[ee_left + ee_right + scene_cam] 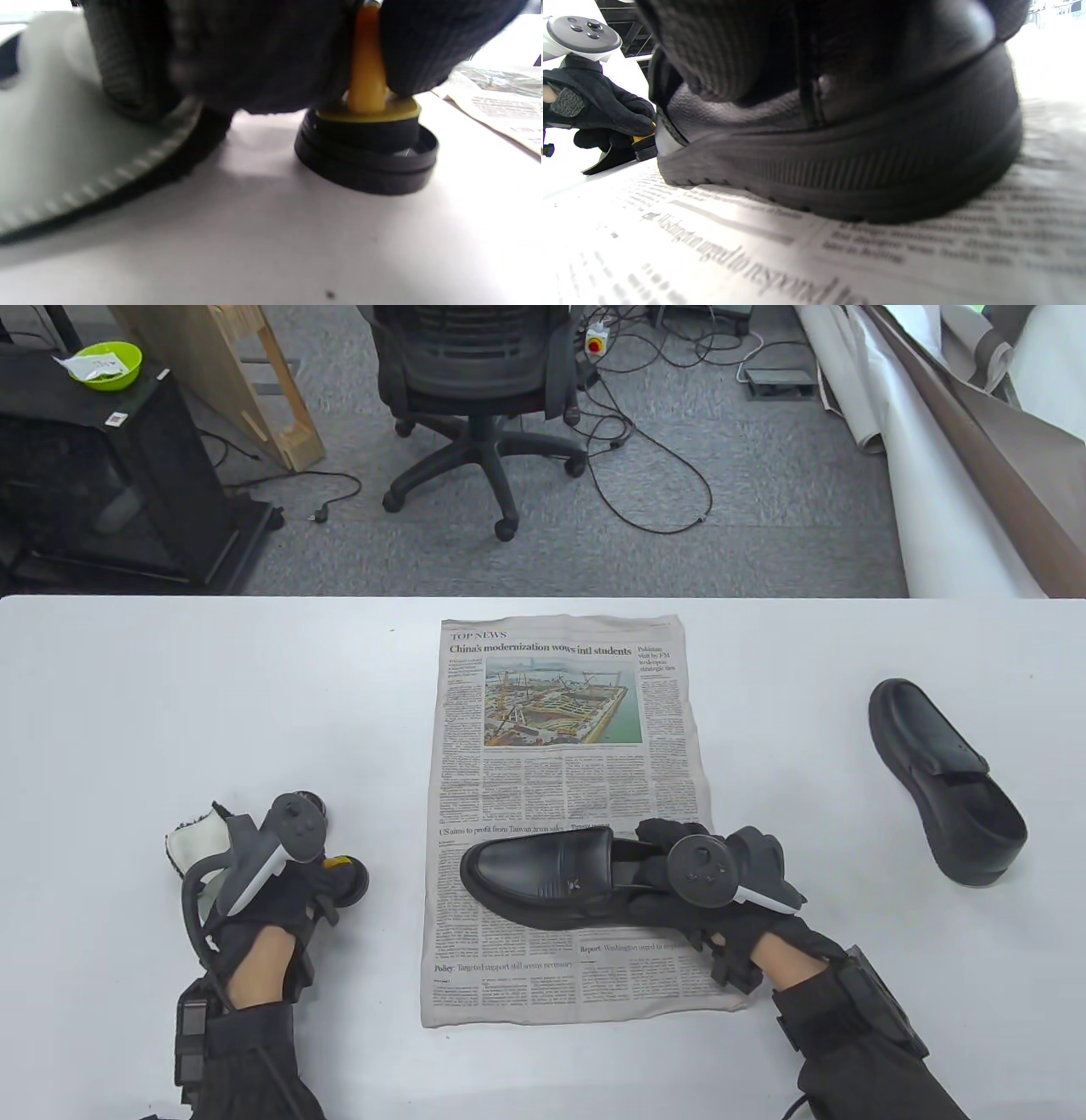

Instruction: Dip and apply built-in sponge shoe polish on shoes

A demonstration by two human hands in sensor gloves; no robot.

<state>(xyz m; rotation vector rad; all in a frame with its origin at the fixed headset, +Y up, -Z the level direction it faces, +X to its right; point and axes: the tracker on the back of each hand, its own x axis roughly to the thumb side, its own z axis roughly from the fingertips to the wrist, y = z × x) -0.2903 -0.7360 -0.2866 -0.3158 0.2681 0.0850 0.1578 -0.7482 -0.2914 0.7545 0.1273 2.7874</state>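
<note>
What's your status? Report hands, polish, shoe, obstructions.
Left hand pinches yellow applicator handle, seated in black polish tin. Right hand grips shoe heel on newspaper. Nothing between tin and shoe.

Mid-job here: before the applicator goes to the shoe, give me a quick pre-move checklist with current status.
1. Left hand pinches the yellow applicator handle: ok.
2. Applicator seated in the black polish tin: ok.
3. Sponge loaded with polish: cannot tell, it is hidden inside the tin.
4. Shoe on the newspaper gripped at the heel by the right hand: ok.
5. Newspaper lies under that shoe: ok.
6. Second shoe sits apart on the bare table, off the paper: ok.
</note>
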